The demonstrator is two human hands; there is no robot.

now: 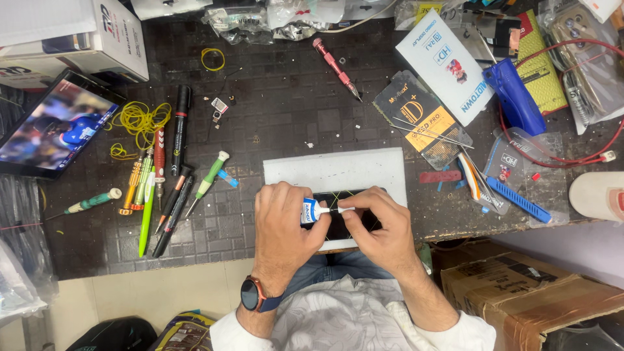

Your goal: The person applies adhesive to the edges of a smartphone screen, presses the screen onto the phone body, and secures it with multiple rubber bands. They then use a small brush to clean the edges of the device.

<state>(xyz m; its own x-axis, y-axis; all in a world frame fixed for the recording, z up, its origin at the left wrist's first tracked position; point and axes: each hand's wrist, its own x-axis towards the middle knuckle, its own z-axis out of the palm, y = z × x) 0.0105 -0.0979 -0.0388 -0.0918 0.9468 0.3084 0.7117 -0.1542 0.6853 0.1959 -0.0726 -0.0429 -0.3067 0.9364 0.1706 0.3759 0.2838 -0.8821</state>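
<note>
White-and-blue small glue tube (312,210) gripped in your left hand (283,224); right hand (383,224) pinches nozzle over dark phone (344,224). Gluing step; next needs steady squeeze.

The left hand (285,221) covers most of the small glue tube (311,210), so only its blue-and-white end and thin nozzle show. Both hands hide much of the dark phone (343,224) at lower centre; the right hand (385,231) masks its right side. At the left edge, a tablet (49,127) is cut off and its screen is blurred. The white round object (599,195) at the right edge is cropped.
</note>
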